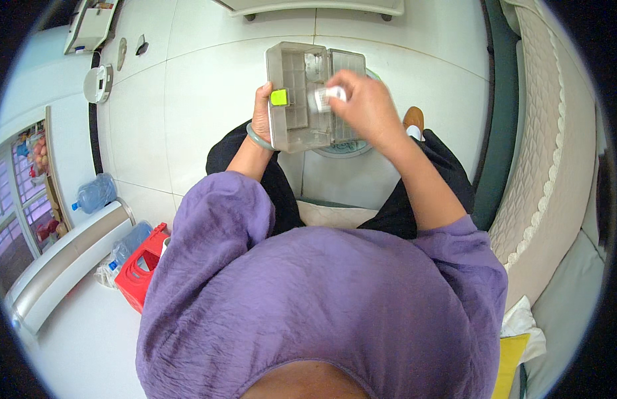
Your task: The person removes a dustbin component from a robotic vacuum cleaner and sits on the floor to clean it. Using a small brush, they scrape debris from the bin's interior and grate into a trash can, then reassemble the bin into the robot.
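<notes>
My left hand (262,112) grips the left side of a clear plastic storage box (298,134), thumb on its rim beside a lime-green latch (279,97). The lid is raised, and inside I see a tray of small compartments (294,75). Over the box's right part, my right hand (368,107) pinches a small white item (326,97) with grey marks. Motion blurs that item, so its exact kind is unclear. Beneath the box, part of a round patterned object (349,148) shows; the box hides the rest.
A brown shoe (413,117) is on the tiled floor at right. The quilted sofa (538,124) runs along the right side. To the left are a red plastic container (138,272), blue water jugs (96,193) and a robot vacuum dock (99,83). White furniture (313,7) stands ahead.
</notes>
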Available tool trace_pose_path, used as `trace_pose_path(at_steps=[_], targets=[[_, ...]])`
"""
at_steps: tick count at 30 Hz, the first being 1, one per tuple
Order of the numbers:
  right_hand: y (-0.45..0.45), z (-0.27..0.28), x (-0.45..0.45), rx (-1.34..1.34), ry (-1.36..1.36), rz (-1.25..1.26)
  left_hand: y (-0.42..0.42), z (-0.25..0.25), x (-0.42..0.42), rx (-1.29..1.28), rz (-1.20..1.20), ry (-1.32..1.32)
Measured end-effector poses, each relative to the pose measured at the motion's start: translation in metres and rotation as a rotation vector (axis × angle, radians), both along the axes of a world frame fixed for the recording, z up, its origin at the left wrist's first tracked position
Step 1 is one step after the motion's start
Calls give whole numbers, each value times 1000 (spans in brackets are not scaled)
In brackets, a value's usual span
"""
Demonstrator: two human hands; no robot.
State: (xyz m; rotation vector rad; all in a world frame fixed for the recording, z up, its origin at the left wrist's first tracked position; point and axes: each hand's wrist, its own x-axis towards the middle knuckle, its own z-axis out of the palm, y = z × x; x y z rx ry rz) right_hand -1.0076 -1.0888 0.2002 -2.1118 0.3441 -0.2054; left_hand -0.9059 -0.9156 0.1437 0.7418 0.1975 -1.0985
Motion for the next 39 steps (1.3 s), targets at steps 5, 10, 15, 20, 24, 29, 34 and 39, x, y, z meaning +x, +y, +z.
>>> trace_pose_path(at_steps=[5,10,15,20,24,29,34,39], targets=[[12,-5,25,254,-129,-234,-1,-8,-10,31,-46,20],[35,-15,23,166,-119,-132,3,-17,-10,34,-61,37],[32,-1,13,215,-68,-110,0,-14,-12,22,-87,-32],[37,-13,7,404,-57,-154,2,-17,-7,-1,-29,6],[47,-8,-1,187,30,59,0,-13,-6,22,38,-38],[45,-17,-11,44,-14,270,-3,-7,-5,-48,25,26],[10,-3,-10,-94,29,313,2,-6,0,-27,-17,-31],[29,-6,-8,159,-54,252,-1,-4,-2,-74,-17,-21]])
